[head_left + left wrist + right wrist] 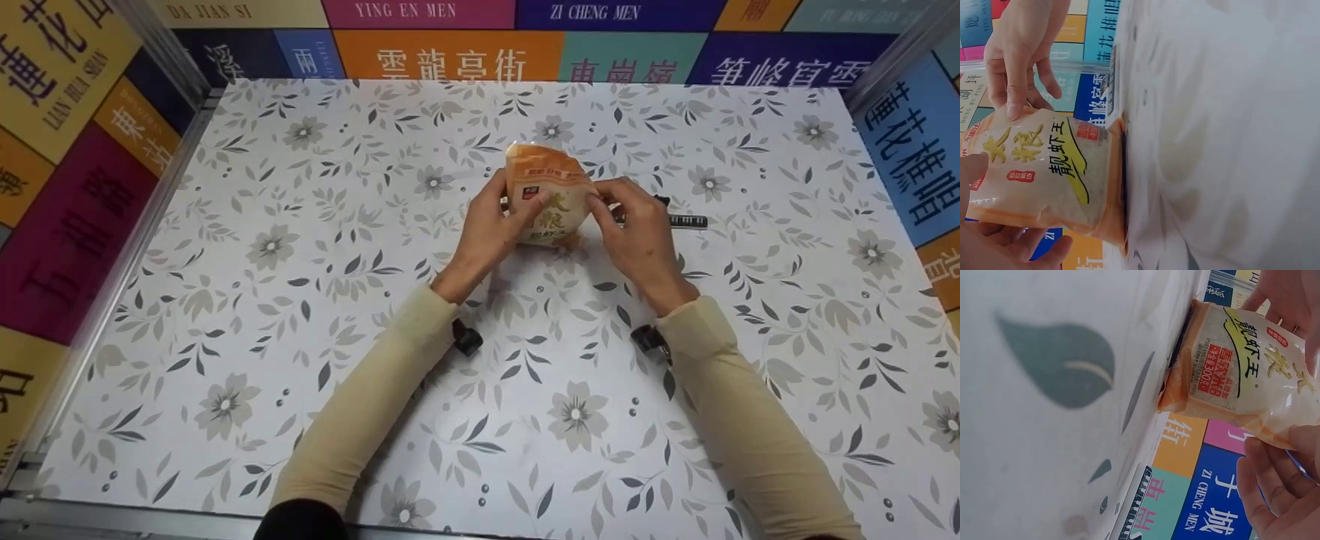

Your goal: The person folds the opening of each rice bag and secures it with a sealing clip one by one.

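A small orange-and-cream plastic bag of rice [551, 196] with gold and black characters stands upright near the table's middle, its lower end right at the tabletop in both wrist views. My left hand [491, 225] grips its left side, thumb across the printed front and fingers behind. At the bag's right edge, my right hand [636, 229] pinches the film between thumb and fingers. The right wrist view shows the bag's red label [1216, 370] and pale grains through a see-through part. The bag's top looks creased and slopes down toward the right hand.
Behind my right hand lies a dark strip-like object with a piano-key pattern [688, 221]. White floral paper [300, 405] covers the table. Panels with colourful lettering [450, 56] stand along the back and both sides. A black wrist camera [466, 337] hangs under the left sleeve.
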Available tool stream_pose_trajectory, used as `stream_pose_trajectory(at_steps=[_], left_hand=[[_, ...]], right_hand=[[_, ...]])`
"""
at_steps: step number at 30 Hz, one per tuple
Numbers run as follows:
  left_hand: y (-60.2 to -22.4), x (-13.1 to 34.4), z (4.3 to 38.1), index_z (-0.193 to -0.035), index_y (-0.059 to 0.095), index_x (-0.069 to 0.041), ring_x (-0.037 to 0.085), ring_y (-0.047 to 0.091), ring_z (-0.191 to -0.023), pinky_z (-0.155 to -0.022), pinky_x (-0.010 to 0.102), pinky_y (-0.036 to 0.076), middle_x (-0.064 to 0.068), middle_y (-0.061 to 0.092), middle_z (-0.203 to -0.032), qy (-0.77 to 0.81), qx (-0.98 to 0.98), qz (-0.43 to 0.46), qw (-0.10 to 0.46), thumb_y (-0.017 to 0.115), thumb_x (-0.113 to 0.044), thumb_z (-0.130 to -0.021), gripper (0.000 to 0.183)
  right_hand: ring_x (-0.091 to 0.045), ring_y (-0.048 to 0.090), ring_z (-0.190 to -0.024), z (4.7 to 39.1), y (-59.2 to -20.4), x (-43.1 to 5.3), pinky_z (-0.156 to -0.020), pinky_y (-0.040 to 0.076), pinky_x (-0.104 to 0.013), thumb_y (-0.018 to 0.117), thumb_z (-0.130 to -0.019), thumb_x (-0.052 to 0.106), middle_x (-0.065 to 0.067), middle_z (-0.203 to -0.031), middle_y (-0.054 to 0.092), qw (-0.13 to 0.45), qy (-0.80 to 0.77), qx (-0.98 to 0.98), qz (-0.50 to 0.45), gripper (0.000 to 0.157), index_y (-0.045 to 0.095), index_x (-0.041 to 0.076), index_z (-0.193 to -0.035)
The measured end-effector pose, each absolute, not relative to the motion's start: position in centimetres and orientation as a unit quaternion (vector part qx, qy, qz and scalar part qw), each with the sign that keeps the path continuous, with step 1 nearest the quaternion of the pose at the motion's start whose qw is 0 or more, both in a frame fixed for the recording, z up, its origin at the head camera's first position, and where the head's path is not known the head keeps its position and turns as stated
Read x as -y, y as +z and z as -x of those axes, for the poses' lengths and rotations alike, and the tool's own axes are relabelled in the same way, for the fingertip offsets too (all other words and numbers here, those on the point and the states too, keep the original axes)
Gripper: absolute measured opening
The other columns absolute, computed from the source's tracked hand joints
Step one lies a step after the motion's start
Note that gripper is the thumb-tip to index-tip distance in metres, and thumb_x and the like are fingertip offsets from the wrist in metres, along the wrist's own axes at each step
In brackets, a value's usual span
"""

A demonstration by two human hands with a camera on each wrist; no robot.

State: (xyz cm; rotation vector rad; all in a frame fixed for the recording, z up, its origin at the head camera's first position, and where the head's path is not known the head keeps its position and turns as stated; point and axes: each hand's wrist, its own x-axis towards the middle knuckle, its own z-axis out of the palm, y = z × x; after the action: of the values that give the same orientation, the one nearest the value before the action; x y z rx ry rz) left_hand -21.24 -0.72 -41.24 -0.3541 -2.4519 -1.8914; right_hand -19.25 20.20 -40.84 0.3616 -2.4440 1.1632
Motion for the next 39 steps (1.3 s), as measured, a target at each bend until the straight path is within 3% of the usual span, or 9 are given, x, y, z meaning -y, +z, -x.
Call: stream_pose_trajectory(at_steps=[4,23,39], left_hand=[[-41.2,0.3,21.6,-0.133,0.06,-0.01,0.017,0.071,-0.101,-0.084,0.028,0.058,0.007,0.072,-0.121,-0.63,0.77,0.099,0.005,0.075,-0.035,-0.097,0.046],[-41.2,-0.3,22.7,-0.124,0.068,-0.009,0.018,0.074,-0.096,-0.083,0.029,0.06,0.008,0.077,-0.113,-0.695,0.713,0.093,-0.017,0.088,-0.026,-0.085,0.047],[-41.5,-0.7,23.0,-0.115,0.073,-0.009,0.018,0.076,-0.088,-0.078,0.031,0.061,0.009,0.08,-0.104,-0.717,0.694,0.068,-0.009,0.085,-0.026,-0.088,0.034]], right_hand=[[-0.02,0.068,-0.093,19.2,-40.9,-20.2,-0.077,0.048,-0.014,0.068,-0.102,0.016,-0.013,-0.103,0.076,0.203,0.418,0.876,-0.13,0.018,0.076,0.002,-0.11],[-0.022,0.068,-0.094,19.3,-40.9,-20.3,-0.078,0.049,-0.012,0.068,-0.102,0.012,-0.014,-0.104,0.076,0.201,0.42,0.874,-0.138,0.016,0.075,0.0,-0.109],[-0.018,0.063,-0.078,19.0,-40.9,-20.6,-0.07,0.044,-0.015,0.071,-0.1,0.013,-0.015,-0.089,0.068,0.22,0.389,0.885,-0.132,0.015,0.077,0.0,-0.099]])
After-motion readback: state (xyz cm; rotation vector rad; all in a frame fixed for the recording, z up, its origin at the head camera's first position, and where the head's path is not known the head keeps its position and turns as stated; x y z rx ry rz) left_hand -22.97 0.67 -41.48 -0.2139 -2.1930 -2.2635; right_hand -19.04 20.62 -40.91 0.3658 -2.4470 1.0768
